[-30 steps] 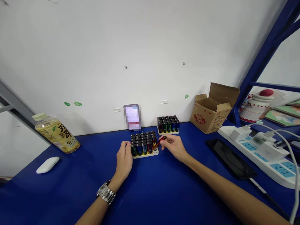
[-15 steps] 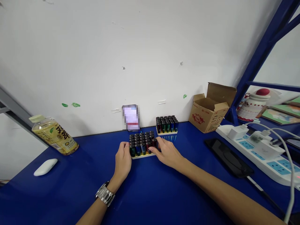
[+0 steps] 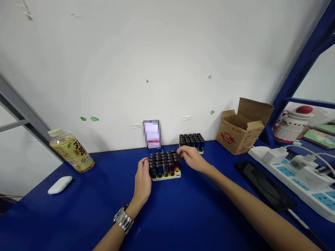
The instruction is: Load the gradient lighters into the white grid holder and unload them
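A pale tray of upright lighters (image 3: 164, 165) stands on the blue table (image 3: 167, 212) in front of me. My left hand (image 3: 142, 179) rests against the tray's left side, holding it; a metal watch is on that wrist. My right hand (image 3: 192, 157) hovers at the tray's far right corner, fingers curled, between it and a second tray of lighters (image 3: 192, 142) by the wall. I see nothing held in the right hand, though its fingertips are partly hidden.
A yellow drink bottle (image 3: 72, 151) and a white mouse (image 3: 60, 184) lie at the left. An open cardboard box (image 3: 242, 127), a black phone (image 3: 265, 186) and a white power strip (image 3: 298, 174) are at the right. A blurred card (image 3: 152, 134) leans on the wall.
A second ago my right hand held a red lighter at the tray's right edge. It then pressed on the tray, and now has lifted back toward the far corner without the lighter.
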`<state>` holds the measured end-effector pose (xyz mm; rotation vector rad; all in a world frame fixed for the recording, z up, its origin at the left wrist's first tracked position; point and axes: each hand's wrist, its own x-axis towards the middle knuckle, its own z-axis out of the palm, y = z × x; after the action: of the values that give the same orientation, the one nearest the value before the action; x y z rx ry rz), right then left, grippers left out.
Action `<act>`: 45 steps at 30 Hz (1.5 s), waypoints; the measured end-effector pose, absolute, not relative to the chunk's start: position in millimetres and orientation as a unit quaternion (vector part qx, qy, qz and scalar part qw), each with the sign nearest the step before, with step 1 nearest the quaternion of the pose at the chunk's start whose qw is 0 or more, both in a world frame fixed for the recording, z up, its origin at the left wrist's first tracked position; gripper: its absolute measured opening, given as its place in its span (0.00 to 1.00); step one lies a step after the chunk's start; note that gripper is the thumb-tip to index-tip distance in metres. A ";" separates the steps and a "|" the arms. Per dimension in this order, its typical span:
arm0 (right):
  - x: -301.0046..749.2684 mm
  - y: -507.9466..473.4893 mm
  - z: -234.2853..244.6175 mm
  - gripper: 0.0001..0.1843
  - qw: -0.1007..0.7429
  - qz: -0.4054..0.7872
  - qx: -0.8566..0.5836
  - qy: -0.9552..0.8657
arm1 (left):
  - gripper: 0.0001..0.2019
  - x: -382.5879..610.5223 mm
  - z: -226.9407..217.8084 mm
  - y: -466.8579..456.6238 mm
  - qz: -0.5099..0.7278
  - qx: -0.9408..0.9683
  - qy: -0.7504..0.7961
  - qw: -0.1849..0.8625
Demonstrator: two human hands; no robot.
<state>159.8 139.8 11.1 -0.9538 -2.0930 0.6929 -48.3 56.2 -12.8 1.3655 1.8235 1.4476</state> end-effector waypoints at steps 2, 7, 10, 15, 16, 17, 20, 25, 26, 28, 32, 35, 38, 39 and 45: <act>150.7 152.7 24.1 0.14 0.334 0.310 -0.373 -0.808 | 0.24 -48.5 -14.0 57.6 0.534 0.499 0.634 0.253; 127.4 164.8 35.4 0.13 0.292 0.425 -0.397 -0.759 | 0.27 -46.6 -11.8 58.3 0.541 0.515 0.594 0.300; 121.1 157.3 30.0 0.11 0.271 0.519 -0.377 -0.718 | 0.25 -45.8 -9.2 55.9 0.562 0.492 0.597 0.292; 114.0 156.6 23.7 0.11 0.233 0.594 -0.361 -0.680 | 0.24 -42.2 -8.9 47.1 0.634 0.457 0.564 0.267; 110.4 160.0 23.2 0.10 0.250 0.549 -0.367 -0.708 | 0.24 -41.1 -8.7 45.1 0.644 0.461 0.548 0.270; 105.9 164.0 22.8 0.10 0.264 0.489 -0.372 -0.743 | 0.24 -40.0 -8.2 43.4 0.646 0.468 0.536 0.275; 89.7 175.3 22.1 0.09 0.233 0.301 -0.377 -0.844 | 0.23 -38.2 -5.4 40.4 0.620 0.484 0.548 0.285; 78.0 182.4 18.9 0.05 0.110 0.228 -0.397 -0.882 | 0.18 -39.6 -4.3 42.0 0.573 0.504 0.595 0.252; 80.3 182.4 17.9 0.06 0.112 0.236 -0.393 -0.882 | 0.17 -39.9 -4.7 42.7 0.569 0.510 0.599 0.242; 88.8 180.8 16.5 0.14 0.134 0.255 -0.380 -0.879 | 0.17 -40.3 -5.7 44.0 0.564 0.519 0.603 0.220; 112.0 168.3 19.7 0.26 0.326 0.401 -0.336 -0.787 | 0.16 -39.6 -6.8 45.7 0.562 0.538 0.605 0.170; 128.6 151.7 23.8 0.15 0.431 0.487 -0.317 -0.691 | 0.14 -38.5 -8.1 48.6 0.561 0.547 0.607 0.135; 142.4 135.1 19.9 0.07 0.475 0.489 -0.330 -0.653 | 0.13 -37.1 -9.6 57.7 0.558 0.555 0.606 0.111; 145.9 130.6 16.2 0.07 0.482 0.487 -0.333 -0.648 | 0.13 -36.6 -9.8 62.5 0.557 0.560 0.605 0.107; 153.3 120.1 -11.1 0.12 0.468 0.438 -0.372 -0.671 | 0.13 -32.2 -9.6 98.1 0.562 0.578 0.583 0.096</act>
<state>153.3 120.1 -11.1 -0.9127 -1.6462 1.0745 -32.2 98.1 -9.6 1.7136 1.7290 1.6656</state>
